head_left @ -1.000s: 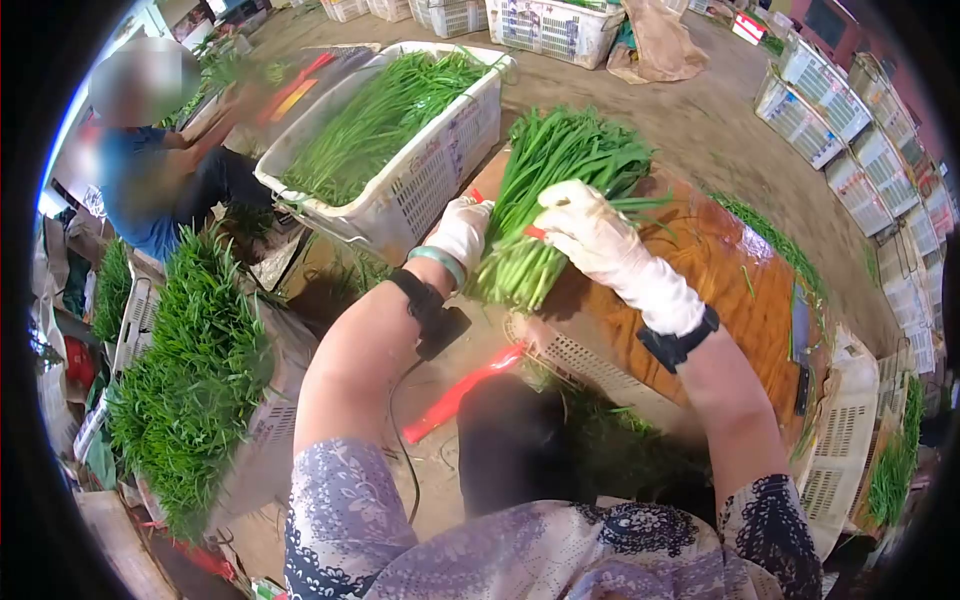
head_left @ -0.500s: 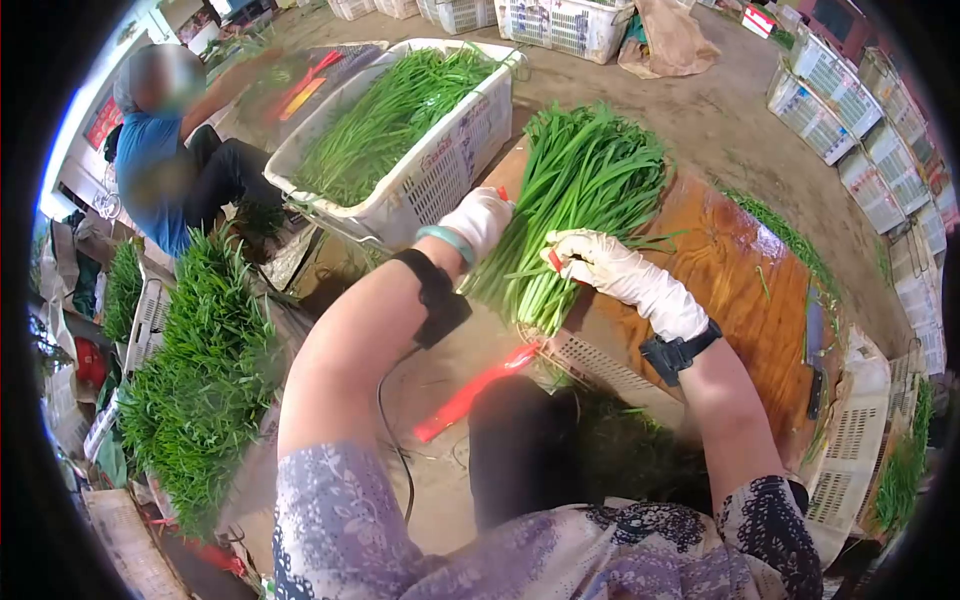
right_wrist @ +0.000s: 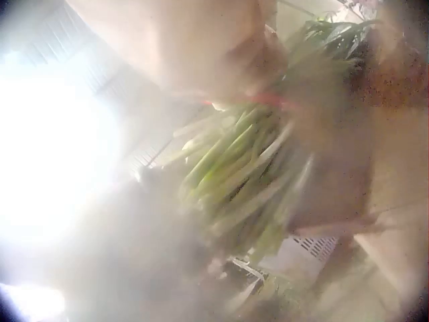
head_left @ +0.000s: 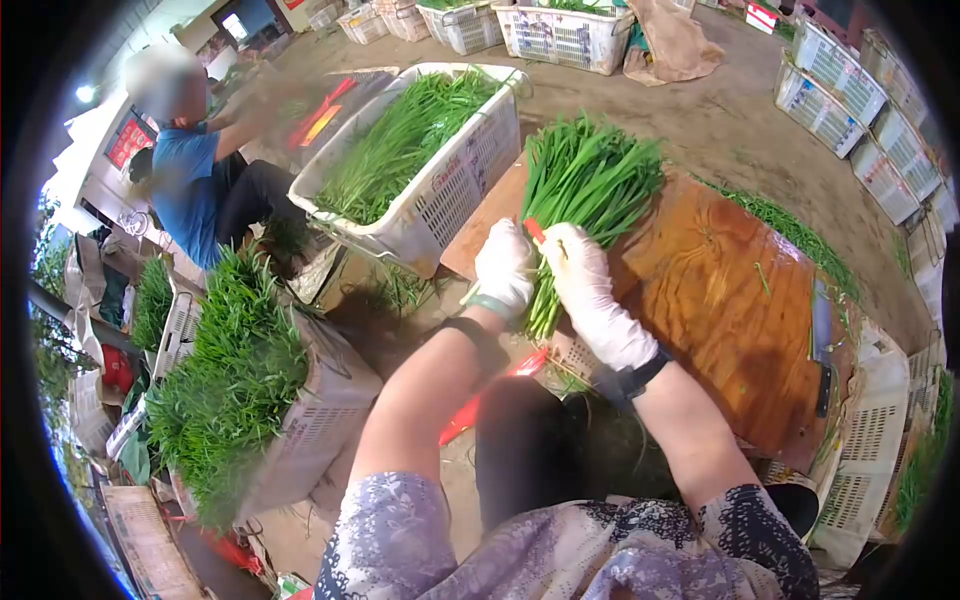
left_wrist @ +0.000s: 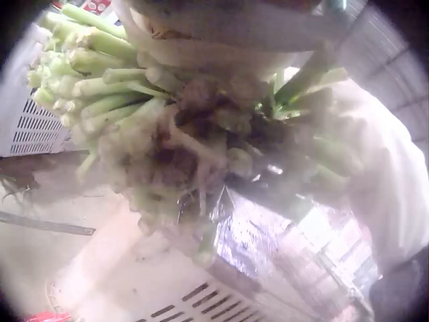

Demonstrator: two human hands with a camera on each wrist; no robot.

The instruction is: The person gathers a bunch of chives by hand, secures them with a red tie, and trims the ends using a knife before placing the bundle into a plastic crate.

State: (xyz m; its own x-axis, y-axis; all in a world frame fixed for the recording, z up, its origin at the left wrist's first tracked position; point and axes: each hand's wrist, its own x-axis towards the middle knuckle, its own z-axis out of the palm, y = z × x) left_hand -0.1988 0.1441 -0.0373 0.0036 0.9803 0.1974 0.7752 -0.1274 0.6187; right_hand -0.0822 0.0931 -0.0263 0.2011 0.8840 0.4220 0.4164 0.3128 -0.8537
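Observation:
A bunch of long-leaved greens [head_left: 590, 180] lies at the left end of a wooden board, its pale stems toward me. A red tie [head_left: 535, 230] shows across the bunch between my two gloved hands. My left hand [head_left: 505, 268] grips the tie at the left side of the stems. From the right, my right hand [head_left: 585, 272] pinches the tie close over the bunch. The cut stem ends [left_wrist: 87, 87] fan out in the left wrist view. In the hazy right wrist view, the red tie [right_wrist: 268, 99] runs across the stems [right_wrist: 234, 161] below the hand.
The wooden board [head_left: 720, 310] carries a knife [head_left: 822, 345] at its right edge. Ahead left stands a white crate [head_left: 455, 190] of greens; another crate [head_left: 320, 420] of greens is at my left. A person [head_left: 190, 180] sits beyond. Red strips [head_left: 462, 420] lie below the board.
My hands, earlier apart on either side of the bunch, have come together over it with the red tie between them. The view has shifted slightly, and the seated person's arms have moved.

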